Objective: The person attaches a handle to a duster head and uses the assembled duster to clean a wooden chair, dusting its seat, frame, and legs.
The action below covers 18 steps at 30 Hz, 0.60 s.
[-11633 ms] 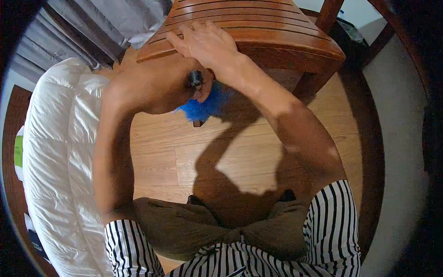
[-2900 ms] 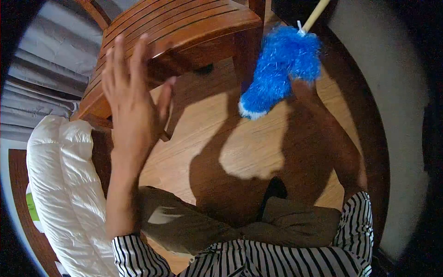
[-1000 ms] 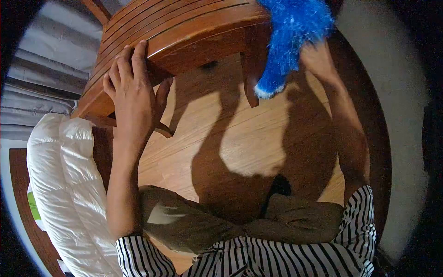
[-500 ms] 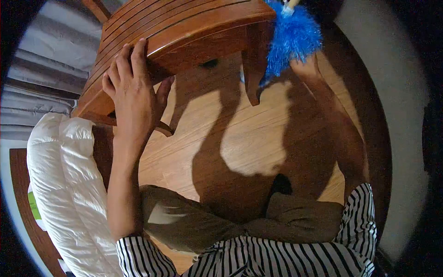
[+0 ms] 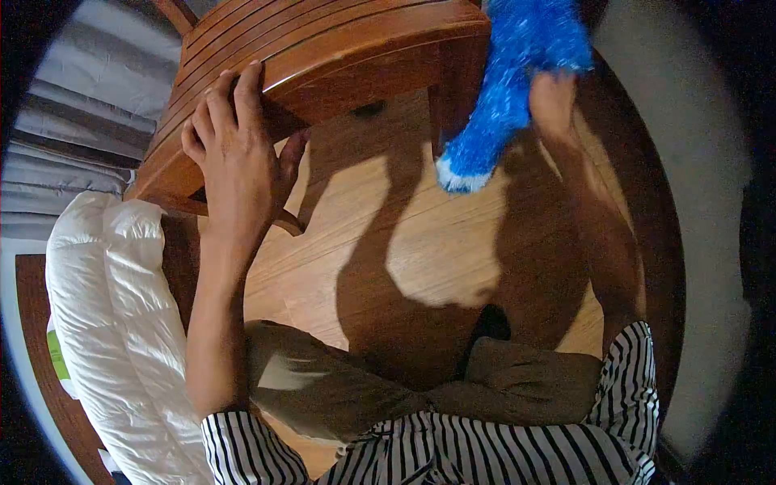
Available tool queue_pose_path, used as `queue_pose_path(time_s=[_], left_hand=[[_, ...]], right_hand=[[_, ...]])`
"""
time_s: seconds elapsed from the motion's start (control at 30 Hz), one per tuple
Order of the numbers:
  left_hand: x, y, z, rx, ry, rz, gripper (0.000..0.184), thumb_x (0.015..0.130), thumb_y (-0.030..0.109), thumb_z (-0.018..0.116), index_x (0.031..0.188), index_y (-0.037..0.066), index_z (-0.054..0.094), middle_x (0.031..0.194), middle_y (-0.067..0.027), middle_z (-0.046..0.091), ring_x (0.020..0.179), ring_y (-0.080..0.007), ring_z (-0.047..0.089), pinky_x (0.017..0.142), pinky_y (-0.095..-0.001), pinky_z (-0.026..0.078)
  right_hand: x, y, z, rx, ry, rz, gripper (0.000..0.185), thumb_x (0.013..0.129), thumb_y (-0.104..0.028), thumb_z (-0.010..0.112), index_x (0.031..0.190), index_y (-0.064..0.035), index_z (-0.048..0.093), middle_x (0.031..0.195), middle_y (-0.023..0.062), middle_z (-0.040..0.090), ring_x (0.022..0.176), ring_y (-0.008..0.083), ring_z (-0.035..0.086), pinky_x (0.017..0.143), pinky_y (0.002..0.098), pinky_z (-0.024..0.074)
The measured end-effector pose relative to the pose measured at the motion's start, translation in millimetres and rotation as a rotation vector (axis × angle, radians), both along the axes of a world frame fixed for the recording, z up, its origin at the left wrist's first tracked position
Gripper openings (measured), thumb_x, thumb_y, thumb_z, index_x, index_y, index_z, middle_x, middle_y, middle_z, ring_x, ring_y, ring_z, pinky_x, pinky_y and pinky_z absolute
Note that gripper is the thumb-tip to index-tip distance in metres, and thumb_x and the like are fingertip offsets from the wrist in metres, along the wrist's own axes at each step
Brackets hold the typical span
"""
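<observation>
A wooden slatted chair (image 5: 364,48) fills the top of the head view. On its front edge rests my left hand (image 5: 238,149), fingers spread and bent over the seat, thumb below the rim. My right hand (image 5: 554,105) is at the upper right, partly covered by a fluffy blue duster (image 5: 517,89) with a white tip. The fingers are hidden behind the duster's fibres, and its stick is out of sight. The duster hangs beside the chair's front leg (image 5: 453,97), its tip near the lower part of that leg.
A white quilt (image 5: 121,323) lies along the left, with grey curtains (image 5: 89,121) behind it. Wooden floor (image 5: 444,250) with dark shadows lies below the chair. A pale wall (image 5: 695,202) rises on the right. My knees are at the bottom.
Over the last second the duster has moved up and down beside the chair's front leg, its tip swinging behind the leg and out again. My left hand has stayed on the seat edge.
</observation>
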<state>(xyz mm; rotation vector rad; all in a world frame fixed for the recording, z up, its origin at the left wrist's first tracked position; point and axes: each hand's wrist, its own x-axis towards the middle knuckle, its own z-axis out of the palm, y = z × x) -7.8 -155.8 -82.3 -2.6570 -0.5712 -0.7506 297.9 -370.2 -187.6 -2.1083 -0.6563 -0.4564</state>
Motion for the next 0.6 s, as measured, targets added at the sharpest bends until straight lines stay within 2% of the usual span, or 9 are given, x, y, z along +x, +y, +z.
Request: queue_pose_path(time_s=[0.03,0.07,0.17,0.2,0.27,0.6], left_hand=[[1,0,-1,0.01,-0.003,-0.005,0.089,0.08,0.032,0.082,0.153,0.013,0.036,0.145,-0.0203,0.044,0.135,-0.0404,0.041,0.109,-0.0586,0.028],[2,1,-1,0.02,-0.005,-0.012,0.088,0.079,0.029,0.083,0.152,0.011,0.037,0.146,-0.02,0.043,0.134,-0.0399,0.041,0.107,-0.0584,0.028],[2,1,-1,0.029,-0.016,-0.034,0.088,0.079,0.029,0.083,0.152,0.011,0.037,0.146,-0.02,0.043,0.134,-0.04,0.042,0.107,-0.0586,0.028],[2,1,-1,0.022,-0.014,-0.028,0.088,0.08,0.03,0.082,0.153,0.012,0.036,0.145,-0.0189,0.044,0.134,-0.0395,0.042,0.109,-0.0579,0.028],[2,1,-1,0.008,-0.011,-0.019,0.088,0.082,0.034,0.081,0.155,0.014,0.035,0.143,-0.0166,0.046,0.135,-0.0386,0.043,0.111,-0.0565,0.028],[0,1,-1,0.007,-0.001,-0.004,0.088,0.082,0.034,0.081,0.155,0.015,0.035,0.144,-0.0184,0.046,0.135,-0.0392,0.043,0.112,-0.0563,0.028]], right_hand=[[1,-4,16,-0.154,-0.008,-0.049,0.027,0.09,-0.016,0.06,0.107,0.0032,0.07,0.098,0.0266,0.07,0.095,0.0424,0.067,0.086,0.0529,0.0511],[8,-8,24,-0.485,-0.101,-0.106,0.029,0.091,-0.015,0.057,0.112,0.0017,0.069,0.107,0.0274,0.068,0.1,0.0418,0.066,0.09,0.0521,0.0503],[9,-5,23,-0.741,-0.23,-0.104,0.029,0.093,-0.018,0.058,0.112,-0.0017,0.07,0.106,0.0219,0.07,0.097,0.0389,0.066,0.086,0.0523,0.0496],[26,-3,-20,-0.384,-0.325,-0.013,0.027,0.091,-0.021,0.061,0.109,-0.0018,0.07,0.099,0.0217,0.071,0.096,0.04,0.067,0.083,0.0514,0.0508],[29,-2,-50,-0.191,-0.395,0.088,0.028,0.091,-0.021,0.061,0.11,-0.0025,0.069,0.102,0.0214,0.07,0.098,0.04,0.065,0.085,0.0523,0.0494],[25,-12,-37,-0.117,-0.426,0.123,0.033,0.093,-0.025,0.06,0.119,-0.0059,0.066,0.114,0.02,0.065,0.108,0.0402,0.058,0.092,0.0568,0.0422]])
